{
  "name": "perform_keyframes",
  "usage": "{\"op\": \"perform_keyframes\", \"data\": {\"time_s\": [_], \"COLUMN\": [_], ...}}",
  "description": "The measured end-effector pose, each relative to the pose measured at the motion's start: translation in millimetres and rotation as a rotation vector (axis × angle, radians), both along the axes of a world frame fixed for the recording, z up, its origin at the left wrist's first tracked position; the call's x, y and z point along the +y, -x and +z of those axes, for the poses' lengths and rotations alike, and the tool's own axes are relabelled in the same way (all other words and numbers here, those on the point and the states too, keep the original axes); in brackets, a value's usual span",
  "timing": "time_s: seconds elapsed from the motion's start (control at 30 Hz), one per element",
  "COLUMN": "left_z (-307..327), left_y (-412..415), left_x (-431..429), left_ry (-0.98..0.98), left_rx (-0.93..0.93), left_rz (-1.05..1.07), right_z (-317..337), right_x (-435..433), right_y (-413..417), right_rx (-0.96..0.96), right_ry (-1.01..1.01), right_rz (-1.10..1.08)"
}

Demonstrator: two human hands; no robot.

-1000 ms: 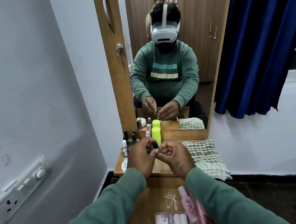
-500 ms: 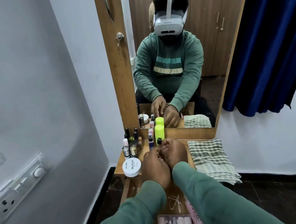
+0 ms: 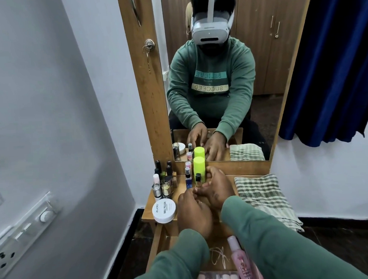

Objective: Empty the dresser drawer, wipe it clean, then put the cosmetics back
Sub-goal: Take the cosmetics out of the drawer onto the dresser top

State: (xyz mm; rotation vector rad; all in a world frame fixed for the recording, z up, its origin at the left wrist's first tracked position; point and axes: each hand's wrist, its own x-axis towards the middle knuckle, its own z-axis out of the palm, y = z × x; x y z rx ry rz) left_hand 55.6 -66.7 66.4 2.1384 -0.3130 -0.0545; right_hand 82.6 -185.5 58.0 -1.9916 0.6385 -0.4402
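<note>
Head view: both hands have moved forward onto the dresser top (image 3: 149, 211) since a second ago, so emptying goes on. Right hand (image 3: 215, 189) pinches one small black-capped bottle (image 3: 198, 179), setting it beside one neon-green bottle (image 3: 199, 167). Left hand (image 3: 193, 212) is curled; I cannot tell its contents. One white jar (image 3: 164, 211), one checked cloth (image 3: 263, 197); the drawer (image 3: 211, 259) holds one pink bottle (image 3: 239, 259)

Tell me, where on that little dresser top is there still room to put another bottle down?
Bare wood shows only between the hands and the folded checked cloth. The left side is crowded: nail polish bottles, the white jar, and the lime-capped bottle by the mirror.
</note>
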Motion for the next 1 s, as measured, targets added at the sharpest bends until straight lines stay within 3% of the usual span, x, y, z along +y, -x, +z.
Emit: {"op": "perform_keyframes", "data": {"time_s": [0.7,1.0], "left_z": [-7,-4], "left_y": [-11,15], "left_x": [3,18], "left_ry": [0.024,0.021], "left_rx": [0.016,-0.106], "left_rz": [0.035,-0.034], "right_z": [-17,-7], "right_x": [3,1], "right_y": [-24,3], "right_rx": [0.002,0.017], "right_ry": [0.077,-0.004], "right_rz": [0.010,-0.008]}}
